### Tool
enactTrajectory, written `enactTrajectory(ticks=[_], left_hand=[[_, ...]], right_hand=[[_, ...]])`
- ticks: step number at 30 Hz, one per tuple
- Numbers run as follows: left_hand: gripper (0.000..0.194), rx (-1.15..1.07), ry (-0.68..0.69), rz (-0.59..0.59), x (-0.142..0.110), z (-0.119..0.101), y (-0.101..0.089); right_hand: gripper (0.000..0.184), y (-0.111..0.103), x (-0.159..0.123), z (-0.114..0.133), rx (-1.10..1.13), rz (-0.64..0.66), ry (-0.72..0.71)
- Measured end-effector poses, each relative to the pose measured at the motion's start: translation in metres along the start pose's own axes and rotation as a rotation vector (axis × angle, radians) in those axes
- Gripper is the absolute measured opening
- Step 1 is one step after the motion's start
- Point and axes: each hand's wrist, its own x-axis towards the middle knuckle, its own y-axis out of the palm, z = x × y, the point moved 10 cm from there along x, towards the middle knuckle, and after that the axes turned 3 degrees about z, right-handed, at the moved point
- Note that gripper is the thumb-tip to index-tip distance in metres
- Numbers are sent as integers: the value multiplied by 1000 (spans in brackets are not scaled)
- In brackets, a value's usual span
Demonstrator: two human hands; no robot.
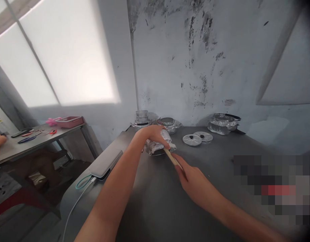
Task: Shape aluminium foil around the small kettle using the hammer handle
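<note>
At the dark table's (155, 201) twelve o'clock, the left hand (156, 133) presses on a foil-covered item (158, 146); the right hand (187, 173), below at one o'clock, is closed around a pale stick (173, 159) slanting up to it; two round lids (192, 140) lie near one o'clock; a white device (106, 163) at ten o'clock.

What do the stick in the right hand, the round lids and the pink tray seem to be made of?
The stick looks like matt wood, judging by its pale tan colour, though plastic is possible. The round lids look metal, with a silvery sheen; their black knobs are probably plastic. The tray seems plastic, smooth and evenly pink with a moulded-looking rim.
</note>
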Motion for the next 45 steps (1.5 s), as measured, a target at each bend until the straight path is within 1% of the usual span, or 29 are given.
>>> enactTrajectory(ticks=[6,10,13,16,19,22,26,32,36,39,45], left_hand=[[109,-12,2,2,3,3,2],[107,-24,12,16,3,2,2],[106,-17,5,15,2,2,1],[107,-11,3,-2,3,2,0],[107,-12,11,-2,2,1,1],[108,-13,9,-1,2,0,1],[107,-6,-4,1,1,1,0],[109,-2,3,-5,1,0,0],[112,0,4,4,0,-1,0],[111,1,4,24,-1,-2,1],[110,11,-10,18,-2,-3,0]], right_hand=[[45,7,0,-1,-34,62,-21],[45,2,-1,3,-21,36,-31],[46,0,-2,2,-14,12,-6],[46,3,-1,-1,-24,25,15],[44,6,0,0,-23,39,-14],[43,2,0,2,-4,11,-31],[45,0,-1,0,-12,-8,2],[42,11,-2,2,-45,67,-27],[40,4,-2,6,-26,12,-47],[42,-1,-2,5,-34,-19,-32],[40,10,-1,3,-54,56,-41]])
